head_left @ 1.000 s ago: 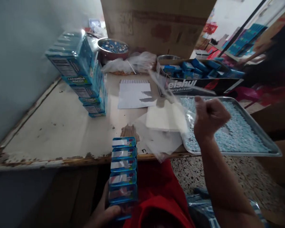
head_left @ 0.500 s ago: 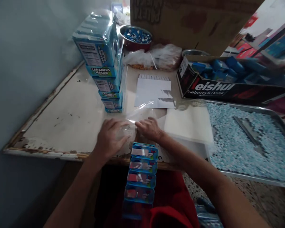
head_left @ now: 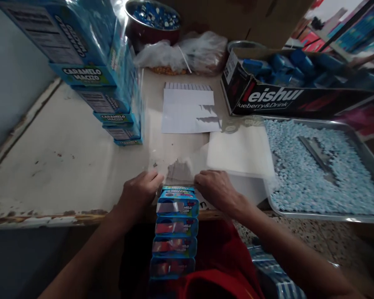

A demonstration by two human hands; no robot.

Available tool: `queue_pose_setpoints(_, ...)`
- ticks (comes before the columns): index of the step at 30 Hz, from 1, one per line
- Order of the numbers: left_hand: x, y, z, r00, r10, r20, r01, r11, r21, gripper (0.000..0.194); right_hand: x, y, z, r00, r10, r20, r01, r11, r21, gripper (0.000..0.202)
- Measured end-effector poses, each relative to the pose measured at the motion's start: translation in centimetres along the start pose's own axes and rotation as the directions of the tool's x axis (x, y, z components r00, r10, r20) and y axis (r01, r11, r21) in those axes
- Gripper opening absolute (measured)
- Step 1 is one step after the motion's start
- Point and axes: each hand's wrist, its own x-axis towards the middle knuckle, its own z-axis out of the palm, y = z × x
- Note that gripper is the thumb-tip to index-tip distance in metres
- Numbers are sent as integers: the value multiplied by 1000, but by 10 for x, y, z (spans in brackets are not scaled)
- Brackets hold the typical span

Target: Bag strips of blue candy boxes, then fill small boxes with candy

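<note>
A row of small blue candy boxes (head_left: 176,227) marked "Caramelo Macizo" runs from the table's front edge down toward my lap. My left hand (head_left: 143,189) is closed at the far left corner of the row, pinching the edge of a clear plastic bag (head_left: 182,176). Across from it, my right hand (head_left: 220,189) has its fingers curled on the opposite edge of that bag. Between the two hands the plastic lies spread just beyond the farthest box. Its exact outline is hard to see.
To the left rises a plastic-wrapped stack of blue boxes (head_left: 106,93). White papers (head_left: 188,110) and pale sheets (head_left: 239,153) lie ahead. Rightward are a tray of light-blue candies (head_left: 318,174) with a metal scraper, and a black carton (head_left: 268,97). A bowl (head_left: 152,33) stands behind.
My hands have moved apart and closer to the box row, one at each side of the plastic. The left fingers, spread before, are now closed. The view has shifted nearer the table.
</note>
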Motion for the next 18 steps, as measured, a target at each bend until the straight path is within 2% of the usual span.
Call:
queue_pose_setpoints(4, 7, 1, -18, 993, 2, 120, 4, 999, -47, 17, -7, -6, -4, 996, 10, 86, -24, 986, 166, 24)
queue_pose_setpoints(7, 14, -3, -35, 993, 16, 116, -5, 996, -93, 25, -5, -6, -16, 998, 62, 30, -68, 952, 298, 20)
queue_pose_setpoints(10, 10, 2, -53, 1000, 14, -24, -18, 990, -142, 31, -11, -8, -33, 993, 92, -79, -55, 924, 378, 15)
queue_pose_setpoints(12, -1, 13, -63, 986, -52, -157, 30, 990, -135, 25, -20, -14, -42, 982, 90, -165, -15, 912, 409, 15)
queue_pose_setpoints(15, -20, 35, -70, 922, -260, -286, 229, 964, -138, 12, -37, -32, -46, 934, 125, -334, 21, 916, 400, 15)
queue_pose_setpoints(18, -29, 53, -68, 836, -416, -359, 371, 909, -189, 7, -50, -52, -37, 844, 238, -481, -15, 906, 422, 11)
